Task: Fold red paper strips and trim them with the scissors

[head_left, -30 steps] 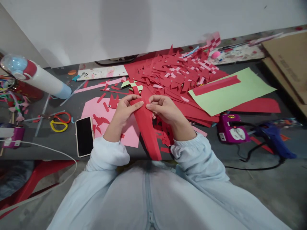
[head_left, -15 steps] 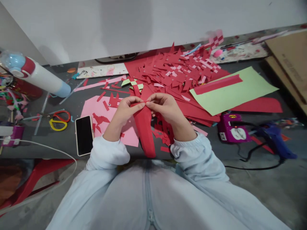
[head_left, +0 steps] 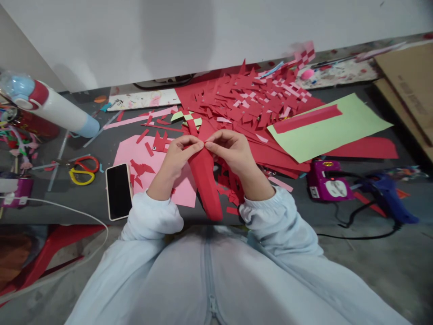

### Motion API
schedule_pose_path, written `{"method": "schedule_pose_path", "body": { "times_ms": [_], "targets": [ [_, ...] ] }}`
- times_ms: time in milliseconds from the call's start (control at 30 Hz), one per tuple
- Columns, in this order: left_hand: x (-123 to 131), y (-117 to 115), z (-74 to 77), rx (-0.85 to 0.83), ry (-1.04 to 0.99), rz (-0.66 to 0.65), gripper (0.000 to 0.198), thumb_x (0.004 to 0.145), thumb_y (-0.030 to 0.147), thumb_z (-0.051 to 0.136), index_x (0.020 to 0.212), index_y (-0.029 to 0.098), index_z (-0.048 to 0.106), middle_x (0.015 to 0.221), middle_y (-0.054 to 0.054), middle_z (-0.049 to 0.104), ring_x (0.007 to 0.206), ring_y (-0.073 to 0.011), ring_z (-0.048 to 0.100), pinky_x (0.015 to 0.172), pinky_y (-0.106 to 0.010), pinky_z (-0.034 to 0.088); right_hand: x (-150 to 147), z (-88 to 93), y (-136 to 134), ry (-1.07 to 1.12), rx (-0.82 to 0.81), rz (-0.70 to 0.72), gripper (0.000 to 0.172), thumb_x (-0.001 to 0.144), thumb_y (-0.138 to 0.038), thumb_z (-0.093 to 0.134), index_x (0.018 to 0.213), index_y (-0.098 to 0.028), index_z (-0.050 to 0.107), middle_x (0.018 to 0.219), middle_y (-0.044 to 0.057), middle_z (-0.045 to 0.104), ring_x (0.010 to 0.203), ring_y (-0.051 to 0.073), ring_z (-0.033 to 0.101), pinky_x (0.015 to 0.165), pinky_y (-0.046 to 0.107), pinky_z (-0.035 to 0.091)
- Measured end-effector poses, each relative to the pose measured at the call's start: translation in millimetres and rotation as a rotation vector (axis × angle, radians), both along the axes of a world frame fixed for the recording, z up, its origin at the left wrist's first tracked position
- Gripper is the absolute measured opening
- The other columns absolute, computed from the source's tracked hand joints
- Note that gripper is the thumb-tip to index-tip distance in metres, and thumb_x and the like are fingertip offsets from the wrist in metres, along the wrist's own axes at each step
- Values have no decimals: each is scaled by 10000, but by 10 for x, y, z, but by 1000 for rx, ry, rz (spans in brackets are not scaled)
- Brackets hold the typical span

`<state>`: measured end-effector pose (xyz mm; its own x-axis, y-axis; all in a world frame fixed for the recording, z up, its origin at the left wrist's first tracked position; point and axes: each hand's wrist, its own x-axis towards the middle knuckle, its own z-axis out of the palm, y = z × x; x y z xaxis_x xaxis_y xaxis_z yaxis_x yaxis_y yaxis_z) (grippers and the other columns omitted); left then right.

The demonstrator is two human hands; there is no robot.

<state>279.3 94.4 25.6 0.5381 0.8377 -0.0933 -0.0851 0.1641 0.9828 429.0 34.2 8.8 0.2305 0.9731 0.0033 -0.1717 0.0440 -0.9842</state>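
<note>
Red paper strip [head_left: 205,187], pinched
My left fingers [head_left: 195,148] and right fingers [head_left: 216,149] clamp its upper end, likely to steady it.

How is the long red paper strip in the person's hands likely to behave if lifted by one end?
The red strip is probably light: the left hand and right hand pinch it by fingertips alone. Its lengthwise crease may stiffen it somewhat, though its curved free end suggests it could flex.

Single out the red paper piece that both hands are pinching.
The long red strip, pinched between left hand and right hand, its near end pointing toward the jacket; the other red pieces lie around it.
</note>
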Motion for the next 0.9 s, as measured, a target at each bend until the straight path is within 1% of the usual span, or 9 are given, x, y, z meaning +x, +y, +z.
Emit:
{"method": "schedule_pose_path", "body": {
  "times_ms": [167,300,433,500,633,767,900],
  "targets": [
    [18,-18,3,-105,-16,19,204,650,335,797,629,192,654,663,34,626,633,-93,563,667,-237,472,-32,35,-24,-58,6,-52,304,674,-474,800,733,-209,663,652,-16,634,521,92,518,515,247,454],
    [27,-19,-1,-149,-29,40,226,633,349,821,649,191,660,662,34,632,627,-92,575,669,-239,482,-47,52,-22,-83,10,-105,300,667,-475,797,732,-207,679,681,-5,646,557,98,527,535,249,457],
    [20,-10,7,-159,-22,75,255,605,371,848,667,189,679,684,26,664,639,-102,600,682,-252,500,-28,31,-3,-20,-31,-68,316,624,-441,827,780,-198,698,703,-4,660,587,102,553,563,248,472],
    [10,2,7,-173,-15,63,266,596,377,857,673,184,691,676,22,671,633,-104,607,693,-263,504,-17,17,5,10,-44,-65,313,609,-421,839,765,-192,693,668,-14,644,558,92,534,551,244,464],
    [-2,27,-10,-198,-2,36,295,550,378,886,671,174,710,651,15,675,613,-103,611,688,-267,509,-10,-9,15,40,-38,-78,300,622,-422,829,737,-188,680,629,-24,617,523,74,496,524,229,438],
    [9,28,-23,-179,0,74,295,541,385,889,677,184,722,656,18,681,621,-103,616,694,-270,512,-23,-26,23,5,-47,-82,319,640,-451,808,750,-189,664,666,-19,614,549,80,500,525,226,428],
    [27,13,-26,-157,-11,89,264,563,376,879,679,193,727,660,23,683,623,-96,614,705,-269,513,-48,-13,22,-39,-32,-111,287,669,-434,785,749,-191,655,668,-21,604,571,83,506,540,223,424]
  ]
}}
